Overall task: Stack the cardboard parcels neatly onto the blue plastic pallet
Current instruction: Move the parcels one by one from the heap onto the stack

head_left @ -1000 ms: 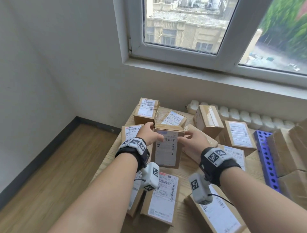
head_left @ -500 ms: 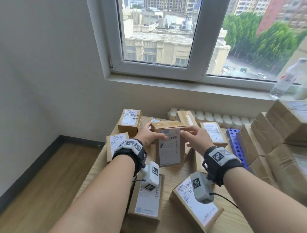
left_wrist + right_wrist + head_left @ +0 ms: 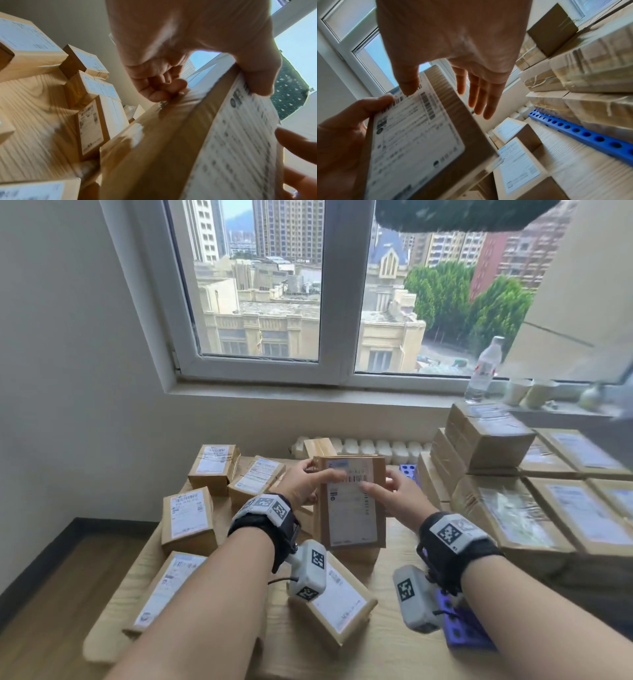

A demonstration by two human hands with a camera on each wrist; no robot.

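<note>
Two hands: both on one parcel (image 3: pixel 351 501), held upright above the desk (image 3: pixel 394 652).
Left hand (image 3: pixel 301 484): fingers grasping parcel's 9 o'clock edge.
Right hand (image 3: pixel 394 494): thumb on label, fingers straight, released, at 3 o'clock edge.
Loose parcels (image 3: pixel 188 518): desk, 9 o'clock.
Stacked parcels (image 3: pixel 513 501): on blue pallet (image 3: pixel 409 470), 3 o'clock.

A white-framed window (image 3: pixel 329 302) fills the upper frame; pale wall (image 3: pixel 68 371) left, wooden floor (image 3: pixel 51 594) lower left.
</note>
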